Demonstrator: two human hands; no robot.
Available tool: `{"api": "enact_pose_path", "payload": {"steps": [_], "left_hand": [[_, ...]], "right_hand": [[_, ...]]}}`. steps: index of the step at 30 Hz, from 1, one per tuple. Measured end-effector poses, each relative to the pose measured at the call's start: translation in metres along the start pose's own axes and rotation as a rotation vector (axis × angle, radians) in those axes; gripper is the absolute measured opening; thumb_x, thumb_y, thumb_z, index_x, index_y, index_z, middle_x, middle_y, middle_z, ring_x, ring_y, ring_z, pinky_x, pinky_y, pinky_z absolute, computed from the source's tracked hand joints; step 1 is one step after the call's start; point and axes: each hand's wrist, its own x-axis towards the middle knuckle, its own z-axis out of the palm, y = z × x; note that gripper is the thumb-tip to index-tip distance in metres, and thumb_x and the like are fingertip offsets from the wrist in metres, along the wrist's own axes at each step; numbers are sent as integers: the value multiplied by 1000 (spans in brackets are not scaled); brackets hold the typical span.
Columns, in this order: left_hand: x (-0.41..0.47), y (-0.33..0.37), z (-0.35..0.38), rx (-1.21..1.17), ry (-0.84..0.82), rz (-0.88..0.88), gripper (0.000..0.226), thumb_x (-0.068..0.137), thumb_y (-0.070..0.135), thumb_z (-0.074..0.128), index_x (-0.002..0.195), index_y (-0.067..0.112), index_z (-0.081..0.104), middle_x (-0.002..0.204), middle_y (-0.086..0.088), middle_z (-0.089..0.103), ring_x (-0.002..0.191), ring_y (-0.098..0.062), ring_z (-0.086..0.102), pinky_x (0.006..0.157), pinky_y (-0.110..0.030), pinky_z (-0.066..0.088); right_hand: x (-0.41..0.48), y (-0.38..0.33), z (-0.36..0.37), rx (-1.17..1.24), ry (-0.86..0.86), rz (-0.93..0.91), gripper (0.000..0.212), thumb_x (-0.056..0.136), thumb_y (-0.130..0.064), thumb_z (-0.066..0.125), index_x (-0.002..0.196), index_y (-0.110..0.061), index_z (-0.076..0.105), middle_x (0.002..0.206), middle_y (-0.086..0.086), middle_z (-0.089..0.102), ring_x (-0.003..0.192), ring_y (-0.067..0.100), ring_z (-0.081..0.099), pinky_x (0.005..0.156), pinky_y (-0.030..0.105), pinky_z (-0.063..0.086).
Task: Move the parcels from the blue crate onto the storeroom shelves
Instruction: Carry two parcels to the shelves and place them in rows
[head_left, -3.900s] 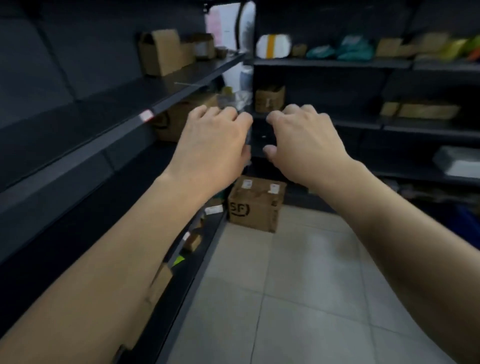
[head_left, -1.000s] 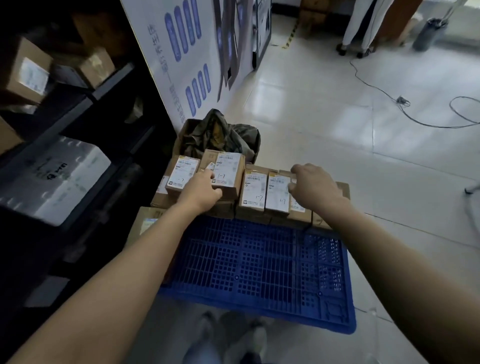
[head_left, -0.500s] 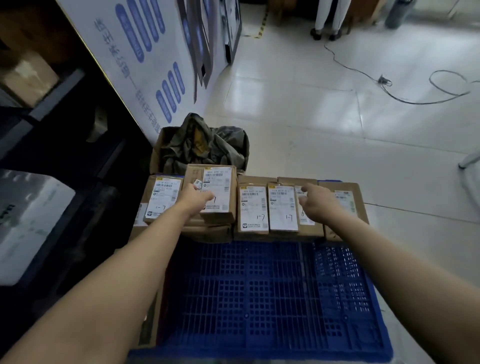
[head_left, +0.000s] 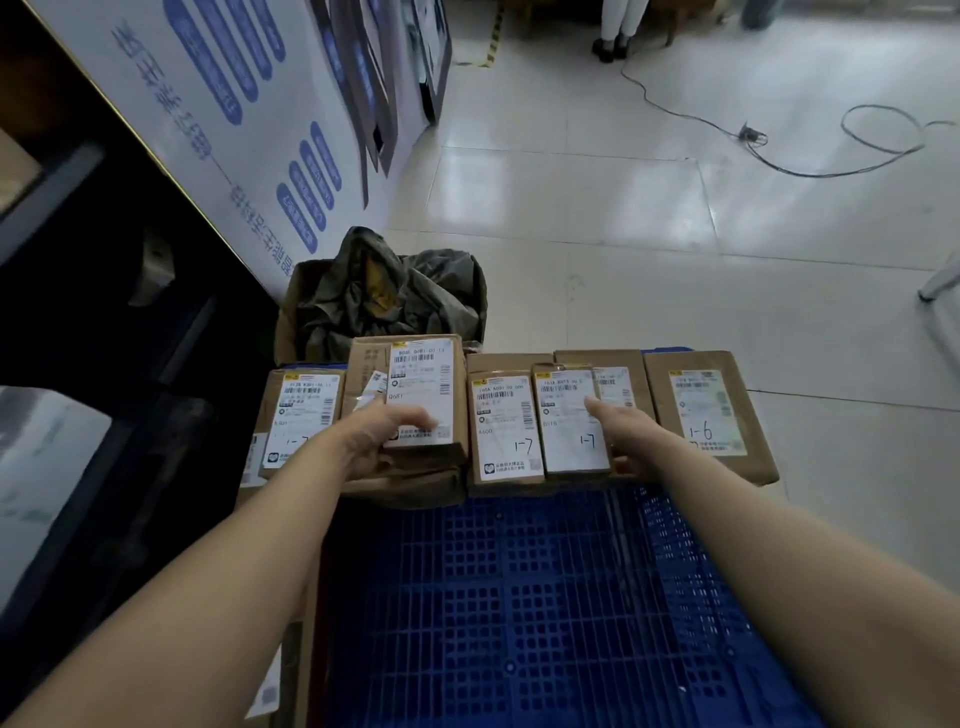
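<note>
The blue crate (head_left: 519, 597) lies below me, with several labelled brown parcels lined up along its far edge. My left hand (head_left: 371, 439) grips the near end of a raised parcel (head_left: 423, 387), thumb on its white label. My right hand (head_left: 626, 434) holds the right edge of a narrow parcel marked 1-7 (head_left: 569, 421), thumb on top. Between them lies another 1-7 parcel (head_left: 501, 421). A parcel marked 1-6 (head_left: 701, 410) sits at the far right and one more parcel (head_left: 301, 415) at the far left.
Behind the parcels stands a cardboard box (head_left: 291, 306) stuffed with dark olive fabric. Dark shelves (head_left: 78, 249) run along the left, holding a white foam box (head_left: 41, 478). A white signboard (head_left: 234, 104) leans there. A cable (head_left: 779, 161) crosses the tiled floor; a person's legs (head_left: 618, 31) stand far back.
I turned from the shelves down to the crate. Over the last second both hands reached onto the row of parcels and closed on two of them.
</note>
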Motion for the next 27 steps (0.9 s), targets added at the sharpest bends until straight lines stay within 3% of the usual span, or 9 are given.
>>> {"api": "enact_pose_path", "payload": {"steps": [3,5,7,9,13,16,22,25,27], "left_hand": [[4,-7,0,-29,-26,29,42,78,-2,68,106,26,52,107,-8,68,100,-29,65,94,-48,50],[8,-10,-1,-58,-27,40,39,81,2,65,111,25,51,106,-10,68,96,-29,66,91,-48,52],[12,-11,-5,-99,-9,48,42,84,13,64,121,24,48,106,-11,69,92,-28,67,78,-43,55],[15,-9,-5,-120,19,58,47,84,25,64,128,24,47,109,-11,70,94,-27,67,70,-39,55],[14,-7,-1,-84,87,85,46,85,35,63,125,24,43,103,-10,68,89,-25,64,71,-37,53],[5,-2,1,-31,73,96,44,84,37,63,120,25,40,98,-9,64,85,-24,60,67,-36,53],[-31,24,4,63,-40,162,27,88,37,57,102,15,62,88,-5,67,84,-20,61,69,-34,51],[-55,45,-2,55,-80,207,37,81,40,62,105,13,64,94,-8,69,89,-23,62,83,-40,52],[-78,61,-10,35,-93,229,50,68,43,66,107,12,65,100,-12,68,93,-26,62,83,-40,52]], "right_hand": [[4,-1,2,55,-6,2,24,102,-35,44,104,-13,52,94,8,68,82,21,66,70,33,53],[8,-1,3,82,0,2,24,100,-37,46,108,-15,52,96,8,69,85,22,66,82,38,54],[11,0,4,98,25,10,28,98,-40,49,111,-15,53,98,7,70,92,24,67,97,43,49],[12,-1,4,104,16,10,31,98,-38,49,117,-14,53,101,9,71,96,27,68,98,45,50],[6,-3,6,183,11,29,21,100,-22,48,117,-9,50,96,13,69,84,26,69,71,37,58],[-4,-5,3,196,10,-8,23,99,-20,50,119,-7,51,93,10,68,76,22,67,52,31,52],[-42,-26,-1,118,-2,-99,24,97,-24,53,114,-7,54,94,9,68,83,22,65,61,33,49],[-70,-49,1,141,-1,-184,26,95,-22,54,116,-7,56,95,10,68,86,25,65,69,38,53],[-93,-66,2,163,-16,-234,25,95,-21,54,117,-8,55,97,11,66,88,26,64,69,39,54]]}}
